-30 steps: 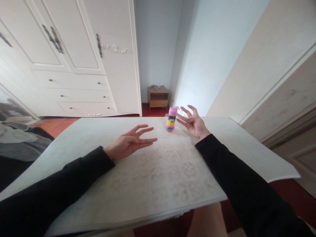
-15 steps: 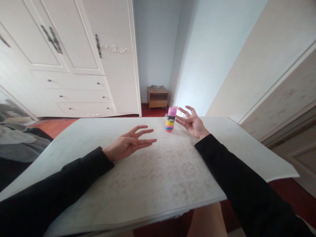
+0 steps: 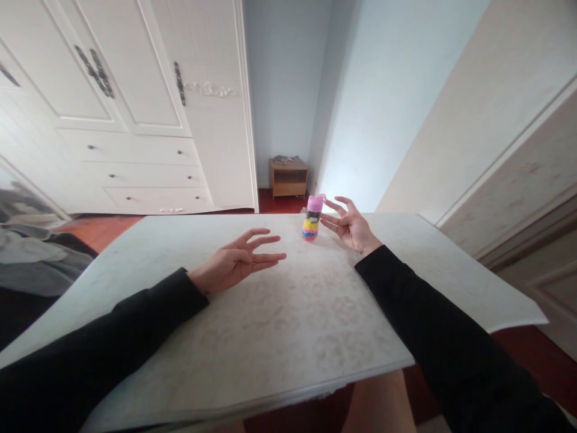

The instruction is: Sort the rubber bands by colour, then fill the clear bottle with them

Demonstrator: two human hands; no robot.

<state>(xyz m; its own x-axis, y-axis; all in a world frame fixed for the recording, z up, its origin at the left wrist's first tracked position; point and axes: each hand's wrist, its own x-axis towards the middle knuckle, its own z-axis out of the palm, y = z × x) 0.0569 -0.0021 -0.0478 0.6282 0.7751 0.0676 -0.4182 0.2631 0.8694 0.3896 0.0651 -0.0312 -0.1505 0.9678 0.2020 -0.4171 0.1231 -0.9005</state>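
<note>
Upright near the far edge of the white table point(image 3: 279, 337) stands a small bottle-shaped container point(image 3: 312, 219), pink on top with black, yellow, pink and blue bands below. My right hand point(image 3: 351, 227) is just to its right, fingers spread and curved towards it; whether a fingertip touches the container I cannot tell. To the left and nearer to me, my left hand point(image 3: 232, 260) hovers over or rests on the tabletop with its fingers stretched out and apart. Nothing is in it, and a gap separates it from the container.
A white wardrobe point(image 3: 148, 90) with drawers stands beyond the table at the left. A small wooden cabinet point(image 3: 289, 178) with a grey item on top is in the far corner. Dark and grey cloth point(image 3: 40, 258) lies at the left, beside the table.
My right hand's upper fingers have shifted very slightly. My left hand and the container stay where they were.
</note>
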